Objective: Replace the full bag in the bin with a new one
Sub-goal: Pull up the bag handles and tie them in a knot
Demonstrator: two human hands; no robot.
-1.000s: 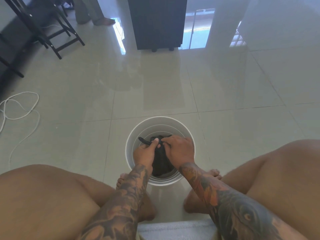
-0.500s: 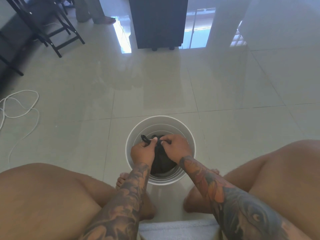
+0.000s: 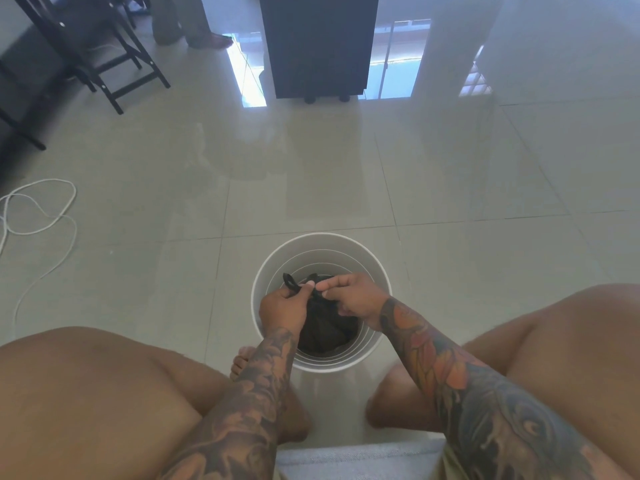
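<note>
Black plastic bag [image 3: 325, 327] sits down inside the white bin [image 3: 375, 271], which stands on the pale tiled floor [image 3: 311, 174] between the seated person's knees. Neck of the bag is gathered near the top of the bin; the body of it fills the lower, nearer part of the opening.

Left hand [image 3: 282, 308] — thumb and forefinger pinched on one black tail of the bag, a loop of it sticking up and to the left above the knuckles. Right hand [image 3: 353, 299] — fingers curled, thumb and forefinger tips nipping the other tail just beside the left hand's pinch. The two pinches nearly touch over the bag's neck.

Step in hand, as I judge it: tying off the full bag before lifting it out. To do it well, keep both tails taut and low against the gathered neck, cross and draw them apart evenly so the knot seats tight rather than slack, and leave enough tail free to serve as a grip. Pull sideways, not up — lifting early would drag the bag against the bin wall and could tip the bin. No new bag is in view.

Writing: none readable. Bin and bag show no brand, label or print.

Elsewhere: white cord [image 3: 38, 209] looped on the floor at far left, dark chair legs [image 3: 114, 64] upper left, a dark cabinet [image 3: 318, 46] at top centre.
</note>
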